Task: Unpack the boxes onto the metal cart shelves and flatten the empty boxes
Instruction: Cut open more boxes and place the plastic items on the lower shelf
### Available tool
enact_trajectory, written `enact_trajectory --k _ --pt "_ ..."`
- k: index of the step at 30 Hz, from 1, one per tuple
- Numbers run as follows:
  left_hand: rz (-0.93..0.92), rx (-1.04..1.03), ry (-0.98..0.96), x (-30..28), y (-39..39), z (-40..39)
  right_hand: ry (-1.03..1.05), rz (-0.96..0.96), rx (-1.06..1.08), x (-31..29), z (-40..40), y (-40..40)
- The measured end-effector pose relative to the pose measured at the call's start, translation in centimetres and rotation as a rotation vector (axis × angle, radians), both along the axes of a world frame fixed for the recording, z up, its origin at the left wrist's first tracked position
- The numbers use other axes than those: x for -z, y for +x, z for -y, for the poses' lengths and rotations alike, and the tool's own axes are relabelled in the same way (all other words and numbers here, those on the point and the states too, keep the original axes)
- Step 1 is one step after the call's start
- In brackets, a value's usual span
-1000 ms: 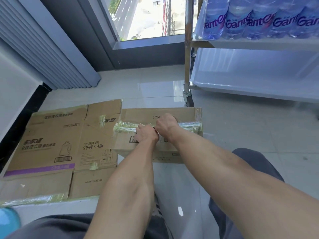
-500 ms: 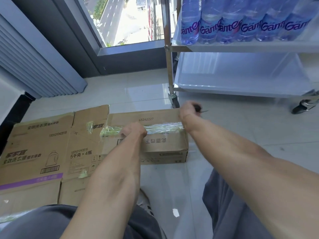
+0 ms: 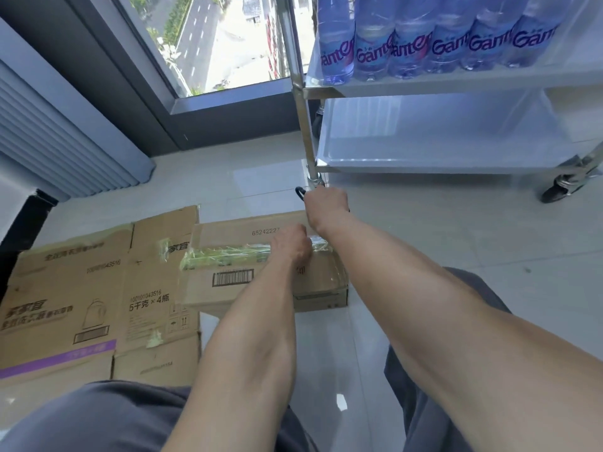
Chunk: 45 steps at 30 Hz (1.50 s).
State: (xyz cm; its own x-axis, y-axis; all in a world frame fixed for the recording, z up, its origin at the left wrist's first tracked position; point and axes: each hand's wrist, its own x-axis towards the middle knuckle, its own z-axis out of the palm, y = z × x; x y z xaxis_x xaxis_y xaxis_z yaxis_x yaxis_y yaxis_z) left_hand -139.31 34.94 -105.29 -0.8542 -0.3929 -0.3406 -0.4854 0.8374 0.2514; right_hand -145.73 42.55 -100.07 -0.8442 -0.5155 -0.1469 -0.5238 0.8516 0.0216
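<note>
Two hands: both curled, working at the far right end of the sealed box [image 3: 261, 282].
Right hand [image 3: 326, 203]: fist clenched round a small dark tool [image 3: 300, 191], which sticks out on its left; the hand hangs just past the box's far right corner, in front of the cart's caster.
Left hand [image 3: 292, 244]: fingers curled down on the taped seam [image 3: 225, 254], just nearer than the right hand; whether it pinches the tape or only presses, I cannot tell.
Sealed box: lies on the floor under the left hand, flaps down, greenish tape along its top seam.
Left of the grip: flattened cartons [image 3: 91, 305] spread on the tiles, touching the sealed box's left end.
Beyond the grip: metal cart [image 3: 424, 164], lower shelf bare where visible; bottled water [image 3: 408, 44] on the shelf above.
Step in hand: opening this box, apparently by cutting the tape; the tool is off the seam's right end, so the cut looks finished or nearly so.
Next move: likely part the flaps with both hands, which calls for putting the tool down or keeping its edge well away from the fingers.
</note>
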Motion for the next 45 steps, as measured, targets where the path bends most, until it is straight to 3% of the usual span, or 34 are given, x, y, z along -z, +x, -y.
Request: enact_trajectory --k 4,7,16,19,21,27,31,36,41,43,45 --pt "0.028 -0.114 0.293 -0.9 0.0 1.9 -0.120 0.062 0.062 1.0 -1.0 0.2" --pt "0.064 -0.130 0.399 -1.8 0.2 2.3 -0.164 0.019 0.115 0.6 -2.4 -0.4" --pt "0.544 0.180 0.077 -2.5 -0.8 1.7 -0.084 -0.092 0.126 -1.9 -3.0 -1.6" --pt "0.675 0.182 0.041 -2.5 -0.7 1.3 -0.079 -0.076 0.157 -1.6 -3.1 -1.3" --pt "0.590 0.137 0.076 -2.4 -0.5 1.1 -0.098 -0.051 0.184 -1.3 -3.0 -1.1" --pt "-0.055 -0.297 0.092 -1.7 0.3 1.6 -0.297 0.003 0.275 -1.1 -1.2 -0.4" --pt "-0.294 -0.353 0.029 -1.1 1.5 1.0 -0.496 0.070 0.354 -1.2 0.6 -0.2" --pt "-0.256 -0.242 -0.191 -0.7 2.5 1.5 -0.513 0.100 0.195 -0.9 3.0 0.0" --pt "-0.145 -0.307 -0.289 -1.2 4.5 7.1 -0.445 0.115 0.061 0.5 6.1 1.0" --pt "-0.146 -0.498 -0.204 -1.4 6.0 10.4 -0.456 0.159 0.039 0.6 7.9 1.1" --pt "-0.277 -0.774 0.114 -1.5 7.6 13.4 -0.498 0.205 0.060 0.1 10.2 1.0"
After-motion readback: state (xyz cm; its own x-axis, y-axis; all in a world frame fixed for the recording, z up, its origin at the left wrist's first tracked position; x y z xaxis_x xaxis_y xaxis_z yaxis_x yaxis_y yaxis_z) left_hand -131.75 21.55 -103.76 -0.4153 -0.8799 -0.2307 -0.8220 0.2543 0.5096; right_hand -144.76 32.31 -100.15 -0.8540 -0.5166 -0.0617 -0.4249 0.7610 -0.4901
